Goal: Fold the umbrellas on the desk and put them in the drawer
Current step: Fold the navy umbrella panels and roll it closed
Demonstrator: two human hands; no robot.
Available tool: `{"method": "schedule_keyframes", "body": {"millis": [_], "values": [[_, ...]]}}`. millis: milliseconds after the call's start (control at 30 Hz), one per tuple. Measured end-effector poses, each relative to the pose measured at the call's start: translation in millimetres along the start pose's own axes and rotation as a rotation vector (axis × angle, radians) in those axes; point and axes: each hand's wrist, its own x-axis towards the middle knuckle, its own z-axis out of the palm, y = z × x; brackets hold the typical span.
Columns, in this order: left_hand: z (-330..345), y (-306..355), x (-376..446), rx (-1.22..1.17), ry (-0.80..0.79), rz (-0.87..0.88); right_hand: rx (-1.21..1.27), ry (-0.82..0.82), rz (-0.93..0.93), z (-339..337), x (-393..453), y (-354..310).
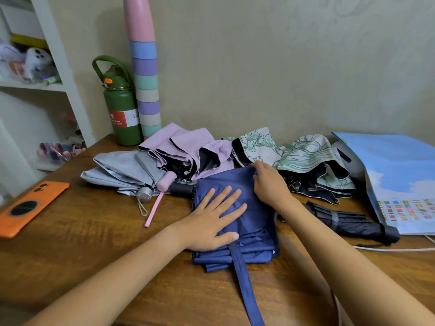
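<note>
On the brown wooden desk [94, 243], keep your left hand [213, 218] — fingers spread flat — pressing the navy-blue fabric folding umbrella [254, 222] at centre, while your right hand [270, 182] pinches its far edge — draw each pleat taut before wrapping the strap [244, 285].

Green bottle [122, 114], orange phone [28, 209]

Flattened navy umbrella [249, 208] on desk [94, 231]
</note>
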Motion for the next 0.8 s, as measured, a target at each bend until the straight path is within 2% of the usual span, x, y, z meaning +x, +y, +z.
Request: {"method": "schedule_keyframes", "body": {"millis": [67, 200, 300, 400, 500, 567, 667, 800], "values": [[-1, 1, 0, 0.004, -0.005, -0.002, -0.021, -0.049, -0.037, 3, 8, -1], [-1, 1, -1, 0.005, 0.007, -0.003, -0.125, -0.159, 0.068, 4, 21, -7], [0, 1, -1, 0.002, 0.018, 0.001, -0.221, -0.159, 0.105, -1, 23, -7], [1, 1, -1, 0.006, 0.030, 0.003, -0.172, -0.128, 0.012, -6, 18, -5], [3, 0, -1, 0.001, 0.040, 0.008, 0.033, 0.091, -0.133, -12, 7, -3], [2, -1, -1, 0.001, 0.039, 0.010, 0.278, 0.171, -0.134, -24, -2, -9], [2, -1, -2, -0.003, 0.030, 0.008, 0.558, 0.007, -0.110, -39, -9, -20], [2, 0, -2, -0.014, 0.033, 0.007, 0.813, -0.193, -0.074, -42, -14, -24]]}}
